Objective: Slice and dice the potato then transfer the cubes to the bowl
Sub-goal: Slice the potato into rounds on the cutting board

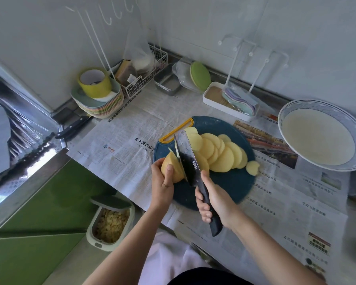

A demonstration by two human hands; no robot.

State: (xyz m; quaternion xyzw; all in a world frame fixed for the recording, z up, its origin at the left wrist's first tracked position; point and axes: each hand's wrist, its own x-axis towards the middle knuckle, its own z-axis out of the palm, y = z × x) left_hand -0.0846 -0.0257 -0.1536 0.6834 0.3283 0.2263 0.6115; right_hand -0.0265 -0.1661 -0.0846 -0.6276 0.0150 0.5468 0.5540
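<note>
The left hand (162, 179) is gripping the uncut potato (173, 168) end on the blue cutting board (230, 182), steadying it for slicing. The right hand (216, 200) has its fingers (205, 212) wrapping the knife (188, 161) handle, blade biting down. Cut slices (220, 153) are lying fanned clear of the blade; the bowl (284, 112) is waiting to the right.

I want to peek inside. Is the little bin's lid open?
Open: the lid is tipped back and yellow scraps show inside the bin.

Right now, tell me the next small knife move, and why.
Probably press the knife down through the potato piece to finish this slice: its blade sits at the cut end, the left hand steadies the piece, and a thick chunk remains unsliced.
</note>
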